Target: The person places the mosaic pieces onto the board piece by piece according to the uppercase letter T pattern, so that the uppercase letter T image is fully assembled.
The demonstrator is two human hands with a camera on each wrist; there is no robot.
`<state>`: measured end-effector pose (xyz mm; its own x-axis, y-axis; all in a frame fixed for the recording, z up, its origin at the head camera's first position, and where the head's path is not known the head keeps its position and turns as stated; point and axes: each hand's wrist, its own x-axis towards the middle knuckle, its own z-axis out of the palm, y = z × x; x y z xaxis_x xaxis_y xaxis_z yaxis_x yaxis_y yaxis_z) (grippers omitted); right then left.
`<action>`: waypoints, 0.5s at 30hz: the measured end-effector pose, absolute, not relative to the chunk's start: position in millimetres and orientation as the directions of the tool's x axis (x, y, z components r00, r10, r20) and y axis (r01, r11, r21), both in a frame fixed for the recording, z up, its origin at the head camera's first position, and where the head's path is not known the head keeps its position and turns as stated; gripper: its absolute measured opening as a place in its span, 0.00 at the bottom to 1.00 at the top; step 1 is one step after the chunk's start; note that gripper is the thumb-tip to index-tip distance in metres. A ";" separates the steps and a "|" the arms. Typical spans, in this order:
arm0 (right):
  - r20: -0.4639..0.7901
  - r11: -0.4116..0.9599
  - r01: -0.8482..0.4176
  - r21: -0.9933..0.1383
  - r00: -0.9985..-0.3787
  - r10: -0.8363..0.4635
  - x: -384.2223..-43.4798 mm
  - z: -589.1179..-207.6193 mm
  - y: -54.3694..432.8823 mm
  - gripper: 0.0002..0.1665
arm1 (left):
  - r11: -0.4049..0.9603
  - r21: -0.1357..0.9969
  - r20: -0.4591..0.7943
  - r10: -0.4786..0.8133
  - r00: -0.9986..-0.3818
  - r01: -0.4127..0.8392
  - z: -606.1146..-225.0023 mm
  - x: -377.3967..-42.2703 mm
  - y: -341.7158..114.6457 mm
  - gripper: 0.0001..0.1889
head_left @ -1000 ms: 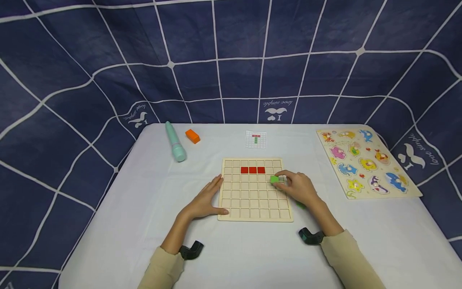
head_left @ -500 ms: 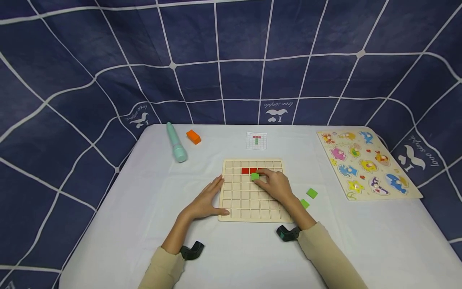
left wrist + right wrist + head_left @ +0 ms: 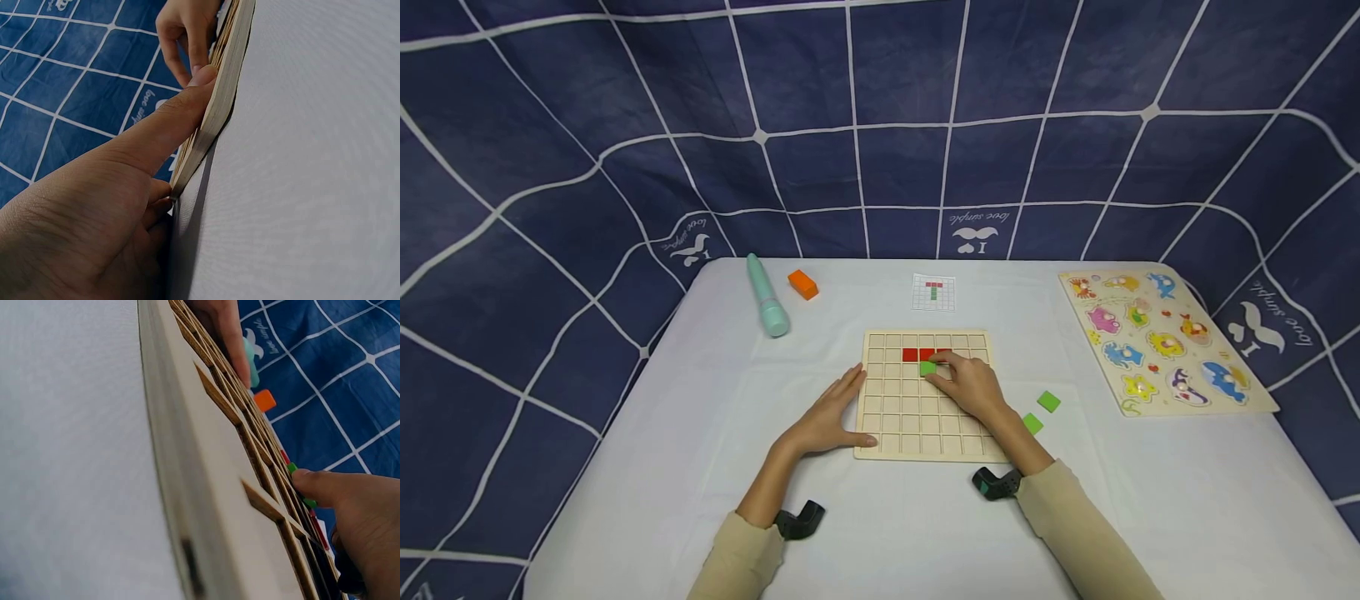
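A wooden grid board (image 3: 891, 404) lies flat on the white table. My left hand (image 3: 823, 417) rests against its left side, fingers spread along the edge and the straight thumb on the near corner. In the second row from the far side sits a line of three red square tiles (image 3: 910, 355), the rightmost partly behind my fingers. Between thumb and fingertips my right hand (image 3: 973, 385) pinches a green square tile (image 3: 927, 368), just below the middle red one. The right wrist view shows the green tile (image 3: 292, 467) at the thumb tip, close over the grid.
Two more green tiles (image 3: 1048, 402) lie right of the board, by the right forearm. Behind the board is a small pattern card (image 3: 934, 293). An orange block (image 3: 802, 285) and a mint-green wand-shaped object (image 3: 767, 296) lie back left; an animal puzzle board (image 3: 1150, 367) lies on the right.
My right hand has carried the green tile leftward across the board, from near its right edge to below the middle red tile. Both loose green tiles now show. The left hand stays put.
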<state>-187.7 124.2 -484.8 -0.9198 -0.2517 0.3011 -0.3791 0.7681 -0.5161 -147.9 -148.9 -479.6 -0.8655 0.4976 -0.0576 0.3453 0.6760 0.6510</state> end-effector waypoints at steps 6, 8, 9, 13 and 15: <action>0.303 0.765 -0.383 -0.518 -0.918 -0.254 -187.2 -484.7 124.6 0.20 | 0.683 0.647 -0.074 0.498 -0.864 0.338 -480.3 -148.5 -149.1 0.61; 0.302 0.763 -0.381 -0.522 -0.919 -0.252 -187.0 -484.4 124.6 0.20 | 0.682 0.648 -0.074 0.498 -0.864 0.338 -480.6 -148.7 -149.2 0.61; 0.301 0.761 -0.380 -0.526 -0.920 -0.251 -186.9 -484.4 124.7 0.20 | 0.682 0.649 -0.074 0.498 -0.864 0.337 -480.9 -148.8 -149.2 0.61; 0.296 0.754 -0.377 -0.538 -0.922 -0.249 -186.4 -484.1 125.0 0.20 | 0.684 0.647 -0.068 0.492 -0.868 0.337 -482.1 -149.0 -149.0 0.61; 0.292 0.752 -0.377 -0.540 -0.922 -0.253 -185.7 -483.8 126.0 0.21 | 0.686 0.644 -0.065 0.490 -0.870 0.338 -482.9 -148.9 -148.9 0.61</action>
